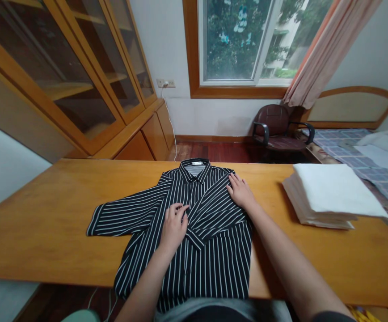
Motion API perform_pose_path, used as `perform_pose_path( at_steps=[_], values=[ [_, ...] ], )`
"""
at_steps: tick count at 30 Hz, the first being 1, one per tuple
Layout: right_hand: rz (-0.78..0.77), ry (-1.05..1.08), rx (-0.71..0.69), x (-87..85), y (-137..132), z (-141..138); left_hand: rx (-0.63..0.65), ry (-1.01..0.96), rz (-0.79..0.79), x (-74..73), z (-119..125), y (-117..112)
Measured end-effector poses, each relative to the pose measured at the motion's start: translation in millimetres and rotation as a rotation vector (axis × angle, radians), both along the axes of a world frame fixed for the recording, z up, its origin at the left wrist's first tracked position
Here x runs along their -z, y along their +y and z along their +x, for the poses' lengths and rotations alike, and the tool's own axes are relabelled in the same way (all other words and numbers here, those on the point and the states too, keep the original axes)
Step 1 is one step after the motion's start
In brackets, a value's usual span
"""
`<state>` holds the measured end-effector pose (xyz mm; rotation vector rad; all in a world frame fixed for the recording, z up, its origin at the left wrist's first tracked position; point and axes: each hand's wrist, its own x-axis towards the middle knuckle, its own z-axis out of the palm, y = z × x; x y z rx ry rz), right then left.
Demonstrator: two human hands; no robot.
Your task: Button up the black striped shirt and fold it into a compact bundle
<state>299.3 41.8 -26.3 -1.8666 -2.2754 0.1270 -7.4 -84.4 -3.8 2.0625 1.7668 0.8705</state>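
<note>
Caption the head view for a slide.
Left hand and right hand at a striped shirt on a wooden table, one sleeve folded across its front, the other sleeve spread outward.

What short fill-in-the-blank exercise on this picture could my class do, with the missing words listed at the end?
1. The black shirt is patterned with white ____.
2. The sleeve stretched out sideways over the table is on the person's ____ side.
3. The hand nearer the white stack is the person's ____ one.
4. Beyond the table, greenery shows through the ____.

Missing words: stripes; left; right; window.
</note>
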Motion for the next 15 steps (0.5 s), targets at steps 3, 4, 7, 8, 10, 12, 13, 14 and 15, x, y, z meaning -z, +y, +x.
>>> perform_pose_path(
  at_steps=[3, 4, 7, 8, 10, 12, 13, 14, 15],
  values=[
    [0.035, -0.017, 0.01, -7.1, -4, -7, 0.089, 0.074, 0.064, -15.4, 8, 0],
    [0.065, -0.021, 0.013, -9.8, -7, -12, 0.15, 0.098, 0.079, -20.7, 12, -1],
    [0.157, 0.001, -0.033, -14.5, -21, -31, 0.368, 0.173, 0.09, -31.0, 32, -2],
    [0.165, 0.016, -0.065, -14.2, -27, -38, 0.421, 0.202, 0.083, -31.3, 39, -1],
    [0.144, 0.041, -0.117, -10.4, -39, -50, 0.456, 0.266, 0.057, -27.2, 50, 2],
    [0.119, 0.051, -0.127, -4.8, -48, -56, 0.429, 0.327, 0.018, -18.6, 55, 6],
    [0.113, 0.051, -0.118, -2.2, -51, -56, 0.415, 0.35, 0.0, -13.8, 56, 8],
    [0.111, 0.048, -0.107, -0.3, -52, -54, 0.408, 0.367, -0.014, -9.5, 55, 10],
    [0.108, 0.043, -0.096, 0.8, -52, -51, 0.41, 0.377, -0.022, -5.8, 53, 11]
  ],
)
